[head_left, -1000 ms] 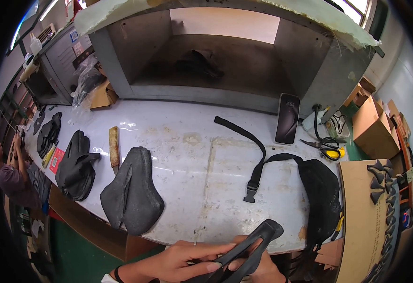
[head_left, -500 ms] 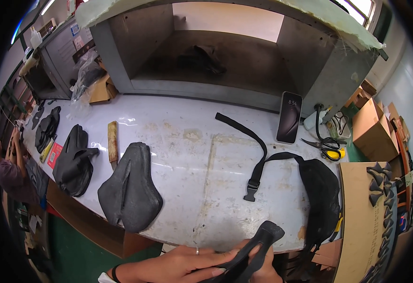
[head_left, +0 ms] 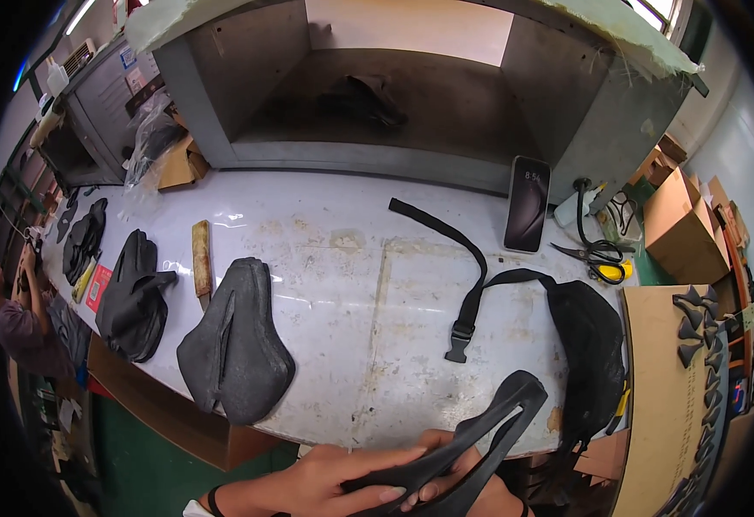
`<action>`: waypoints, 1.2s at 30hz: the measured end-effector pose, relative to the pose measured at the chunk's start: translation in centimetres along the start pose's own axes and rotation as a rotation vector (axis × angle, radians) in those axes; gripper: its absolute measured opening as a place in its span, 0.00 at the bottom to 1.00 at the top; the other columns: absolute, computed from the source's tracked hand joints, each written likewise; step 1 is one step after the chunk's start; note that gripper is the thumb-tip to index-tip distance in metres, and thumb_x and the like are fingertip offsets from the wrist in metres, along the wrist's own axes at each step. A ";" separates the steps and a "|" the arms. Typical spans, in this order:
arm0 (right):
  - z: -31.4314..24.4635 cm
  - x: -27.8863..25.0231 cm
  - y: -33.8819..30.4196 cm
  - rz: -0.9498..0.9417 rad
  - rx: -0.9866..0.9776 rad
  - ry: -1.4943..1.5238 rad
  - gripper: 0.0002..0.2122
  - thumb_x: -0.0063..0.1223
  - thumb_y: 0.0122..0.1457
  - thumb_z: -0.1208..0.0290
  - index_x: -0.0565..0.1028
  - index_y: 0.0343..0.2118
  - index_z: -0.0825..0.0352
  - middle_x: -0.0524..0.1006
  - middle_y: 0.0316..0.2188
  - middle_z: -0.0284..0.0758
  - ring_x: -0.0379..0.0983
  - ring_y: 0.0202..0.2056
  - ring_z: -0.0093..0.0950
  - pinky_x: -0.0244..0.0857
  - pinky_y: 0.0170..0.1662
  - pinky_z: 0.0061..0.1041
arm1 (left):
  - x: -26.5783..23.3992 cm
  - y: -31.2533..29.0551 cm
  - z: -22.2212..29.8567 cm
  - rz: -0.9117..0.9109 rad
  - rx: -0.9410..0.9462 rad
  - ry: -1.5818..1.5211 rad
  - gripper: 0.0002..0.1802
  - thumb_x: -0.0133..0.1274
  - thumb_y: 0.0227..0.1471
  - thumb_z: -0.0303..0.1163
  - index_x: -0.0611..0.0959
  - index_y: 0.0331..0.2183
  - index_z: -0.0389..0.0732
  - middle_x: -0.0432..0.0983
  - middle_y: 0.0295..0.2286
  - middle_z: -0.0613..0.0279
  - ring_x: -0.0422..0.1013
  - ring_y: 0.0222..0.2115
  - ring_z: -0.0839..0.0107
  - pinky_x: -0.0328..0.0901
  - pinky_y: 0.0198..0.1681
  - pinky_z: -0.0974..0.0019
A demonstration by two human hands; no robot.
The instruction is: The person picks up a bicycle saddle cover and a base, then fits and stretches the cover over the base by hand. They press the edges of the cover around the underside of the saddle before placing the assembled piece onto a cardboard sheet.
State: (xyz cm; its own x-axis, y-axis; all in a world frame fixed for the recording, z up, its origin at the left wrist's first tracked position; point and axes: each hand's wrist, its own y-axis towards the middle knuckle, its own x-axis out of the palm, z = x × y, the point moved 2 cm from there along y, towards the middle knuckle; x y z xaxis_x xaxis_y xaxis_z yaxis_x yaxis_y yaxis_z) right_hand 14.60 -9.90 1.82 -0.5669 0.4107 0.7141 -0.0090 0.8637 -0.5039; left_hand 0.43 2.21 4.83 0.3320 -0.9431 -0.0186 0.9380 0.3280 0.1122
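Note:
Near the table's front edge I hold a soft black bicycle saddle cover (head_left: 484,422) with a long slot down its middle. My left hand (head_left: 330,478) lies over its left side, fingers closed on the material. My right hand (head_left: 465,461) grips it from beneath, partly hidden behind it, with some fingers showing through the slot. The narrow end points up and to the right. Left of my hands lies a black saddle-shaped piece (head_left: 243,345) with a lengthwise groove. A wooden-handled blade (head_left: 202,258) lies behind it.
More black saddle covers (head_left: 131,297) lie at the left. A black waist bag (head_left: 588,345) with its buckled strap, a phone (head_left: 527,207) and scissors (head_left: 597,255) are at the right. A metal box (head_left: 377,155) with an open front stands behind. Another person (head_left: 28,319) is at far left.
Both hands have raised the saddle cover slightly; its narrow end has moved up and right, and its slot shows more openly. The view has shifted slightly.

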 end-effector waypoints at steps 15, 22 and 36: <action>0.7 -0.3 2.2 -0.169 0.162 -0.024 0.19 0.70 0.36 0.70 0.76 0.30 0.76 0.77 0.18 0.39 0.74 0.20 0.28 0.62 0.20 0.19 | 0.4 -0.2 -0.1 0.071 -0.349 -0.483 0.22 0.51 0.54 0.22 0.72 0.51 0.31 0.72 0.47 0.53 0.68 0.46 0.70 0.62 0.50 0.69; 1.8 -1.6 1.6 -0.209 0.156 -0.158 0.31 0.69 0.36 0.47 0.75 0.30 0.74 0.77 0.19 0.37 0.74 0.21 0.26 0.65 0.24 0.21 | -0.1 -0.3 0.0 -0.069 -0.278 -0.365 0.22 0.52 0.53 0.22 0.73 0.51 0.33 0.71 0.48 0.52 0.68 0.47 0.69 0.61 0.50 0.69; 2.0 -4.5 2.6 -0.336 -0.029 -0.515 0.25 0.72 0.32 0.72 0.72 0.36 0.70 0.74 0.19 0.34 0.73 0.24 0.25 0.63 0.23 0.22 | -0.2 0.3 -0.9 -0.203 -0.096 -0.304 0.25 0.53 0.53 0.24 0.70 0.53 0.34 0.69 0.51 0.50 0.69 0.48 0.67 0.62 0.48 0.68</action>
State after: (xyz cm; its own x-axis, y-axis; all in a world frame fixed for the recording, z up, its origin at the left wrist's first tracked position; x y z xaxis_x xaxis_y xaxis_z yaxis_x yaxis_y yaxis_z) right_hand 15.45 -10.08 -3.67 -0.8621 -0.0732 0.5014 -0.2378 0.9322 -0.2729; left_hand 0.73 2.49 3.99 0.1074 -0.9577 0.2668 0.9915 0.1231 0.0427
